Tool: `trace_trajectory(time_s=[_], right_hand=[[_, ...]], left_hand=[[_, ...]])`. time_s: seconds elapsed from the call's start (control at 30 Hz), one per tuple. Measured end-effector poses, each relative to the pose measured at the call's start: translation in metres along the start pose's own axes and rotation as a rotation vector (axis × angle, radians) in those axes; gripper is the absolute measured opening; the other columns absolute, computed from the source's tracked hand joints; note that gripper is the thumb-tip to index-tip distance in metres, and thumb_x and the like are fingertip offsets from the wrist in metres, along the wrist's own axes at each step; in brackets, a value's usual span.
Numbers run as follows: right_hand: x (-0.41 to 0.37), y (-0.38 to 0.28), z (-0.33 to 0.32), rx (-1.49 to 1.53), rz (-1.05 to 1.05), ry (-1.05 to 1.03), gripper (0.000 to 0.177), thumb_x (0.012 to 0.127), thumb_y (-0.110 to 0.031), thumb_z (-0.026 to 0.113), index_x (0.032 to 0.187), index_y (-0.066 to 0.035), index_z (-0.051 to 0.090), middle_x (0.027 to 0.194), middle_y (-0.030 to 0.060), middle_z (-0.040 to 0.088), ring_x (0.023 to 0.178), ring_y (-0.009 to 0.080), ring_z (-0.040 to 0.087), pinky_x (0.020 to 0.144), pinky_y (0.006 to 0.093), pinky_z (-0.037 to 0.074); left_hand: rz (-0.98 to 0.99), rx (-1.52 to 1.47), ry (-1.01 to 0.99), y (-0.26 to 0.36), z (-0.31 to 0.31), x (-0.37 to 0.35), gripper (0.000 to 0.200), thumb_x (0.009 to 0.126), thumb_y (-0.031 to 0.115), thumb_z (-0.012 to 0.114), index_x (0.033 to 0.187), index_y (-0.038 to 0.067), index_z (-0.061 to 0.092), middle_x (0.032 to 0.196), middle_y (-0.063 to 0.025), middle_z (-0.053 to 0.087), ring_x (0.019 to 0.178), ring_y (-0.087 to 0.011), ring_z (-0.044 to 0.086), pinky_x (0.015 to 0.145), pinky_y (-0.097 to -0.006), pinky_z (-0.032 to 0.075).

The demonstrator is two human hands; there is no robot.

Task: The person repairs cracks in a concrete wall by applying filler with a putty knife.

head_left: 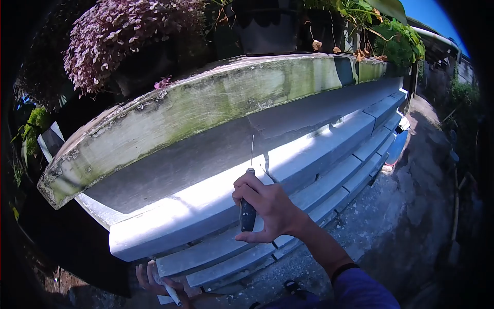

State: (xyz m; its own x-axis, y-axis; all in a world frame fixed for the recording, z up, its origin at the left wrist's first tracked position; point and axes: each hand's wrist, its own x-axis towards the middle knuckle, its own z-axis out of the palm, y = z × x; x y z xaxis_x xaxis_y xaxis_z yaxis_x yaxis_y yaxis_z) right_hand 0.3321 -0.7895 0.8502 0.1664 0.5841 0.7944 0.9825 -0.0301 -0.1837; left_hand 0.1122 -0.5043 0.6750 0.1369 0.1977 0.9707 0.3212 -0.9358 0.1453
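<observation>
My right hand (270,206) is closed around the dark handle of a screwdriver (248,216). Its thin metal shaft points up, in front of the pale wall (206,154) under the ledge. Below the hand, long light-grey concrete blocks (175,221) lie in stacked rows along the wall. Low at the bottom left, my left hand (159,286) is partly in shadow beside the lowest blocks. A pale narrow stick-like object (172,294) shows between its fingers; its kind cannot be made out.
A mossy concrete ledge (180,113) juts out above the blocks, carrying a purple-leaved plant (123,36) and dark pots (265,28). At the far right end stands a blue container (397,149). Rough concrete ground (391,221) runs along the right.
</observation>
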Motion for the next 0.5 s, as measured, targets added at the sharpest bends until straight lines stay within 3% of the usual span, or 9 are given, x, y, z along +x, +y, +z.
trace_trajectory(time_s=[0.03,0.1,0.13,0.23,0.3,0.4,0.43,0.5], right_hand=[[0.007,0.001,0.007,-0.022,-0.061,0.015,0.064,0.077,-0.061,0.075,0.098,-0.005,0.052,0.099,0.0106,0.051,0.066,0.0232,0.059,0.057,0.0353,0.049],[0.018,-0.002,0.027,-0.101,-0.051,-0.091,0.064,0.076,-0.061,0.075,0.098,-0.005,0.052,0.099,0.0113,0.052,0.063,0.0236,0.059,0.054,0.0363,0.049],[0.023,-0.002,0.036,-0.140,-0.048,-0.142,0.064,0.076,-0.061,0.075,0.097,-0.005,0.052,0.100,0.0117,0.052,0.061,0.0238,0.059,0.053,0.0368,0.049],[0.034,0.020,0.028,-0.143,-0.082,-0.042,0.064,0.080,-0.065,0.068,0.099,-0.006,0.054,0.099,0.0132,0.052,0.056,0.0252,0.060,0.049,0.0368,0.050],[0.041,0.020,0.021,-0.210,-0.037,0.075,0.063,0.081,-0.066,0.066,0.100,-0.007,0.055,0.097,0.0116,0.053,0.054,0.0231,0.061,0.047,0.0349,0.049],[0.037,0.002,0.032,-0.222,-0.087,0.075,0.062,0.079,-0.065,0.069,0.095,-0.007,0.055,0.095,0.0100,0.054,0.053,0.0221,0.059,0.046,0.0348,0.048],[0.037,-0.005,0.029,-0.201,-0.121,0.057,0.058,0.073,-0.062,0.076,0.088,-0.009,0.056,0.092,0.0073,0.054,0.055,0.0211,0.058,0.046,0.0339,0.045],[0.048,0.027,0.023,-0.170,-0.052,0.045,0.058,0.074,-0.062,0.076,0.089,-0.009,0.056,0.091,0.0081,0.054,0.056,0.0218,0.059,0.046,0.0336,0.046]], left_hand=[[-0.059,-0.100,0.046,-0.010,0.007,-0.034,0.045,0.099,0.031,0.037,0.124,-0.002,0.053,0.130,-0.0190,0.052,0.123,-0.0371,0.054,0.101,-0.0518,0.045],[-0.176,-0.251,0.088,-0.023,0.014,-0.100,0.044,0.098,0.032,0.041,0.124,-0.002,0.054,0.126,-0.0180,0.055,0.118,-0.0356,0.057,0.095,-0.0502,0.050],[-0.243,-0.244,0.028,-0.020,0.010,-0.121,0.044,0.098,0.032,0.041,0.124,-0.002,0.054,0.126,-0.0180,0.055,0.118,-0.0356,0.057,0.094,-0.0502,0.050],[-0.382,-0.181,-0.147,-0.007,-0.009,-0.164,0.044,0.098,0.032,0.041,0.124,-0.002,0.054,0.126,-0.0179,0.055,0.117,-0.0355,0.057,0.094,-0.0501,0.050],[-0.389,-0.175,-0.179,-0.004,-0.013,-0.163,0.044,0.098,0.032,0.041,0.124,-0.002,0.054,0.126,-0.0179,0.055,0.117,-0.0354,0.057,0.094,-0.0501,0.050],[-0.338,-0.175,-0.159,-0.008,-0.009,-0.133,0.044,0.098,0.032,0.041,0.124,-0.002,0.054,0.125,-0.0178,0.055,0.117,-0.0353,0.058,0.094,-0.0500,0.050],[-0.314,-0.171,-0.147,-0.010,-0.006,-0.121,0.044,0.098,0.032,0.041,0.124,-0.002,0.054,0.125,-0.0178,0.055,0.117,-0.0353,0.058,0.094,-0.0499,0.050],[-0.249,-0.168,-0.113,-0.015,0.000,-0.088,0.044,0.098,0.032,0.042,0.124,-0.002,0.054,0.125,-0.0177,0.055,0.117,-0.0352,0.058,0.093,-0.0499,0.051]])
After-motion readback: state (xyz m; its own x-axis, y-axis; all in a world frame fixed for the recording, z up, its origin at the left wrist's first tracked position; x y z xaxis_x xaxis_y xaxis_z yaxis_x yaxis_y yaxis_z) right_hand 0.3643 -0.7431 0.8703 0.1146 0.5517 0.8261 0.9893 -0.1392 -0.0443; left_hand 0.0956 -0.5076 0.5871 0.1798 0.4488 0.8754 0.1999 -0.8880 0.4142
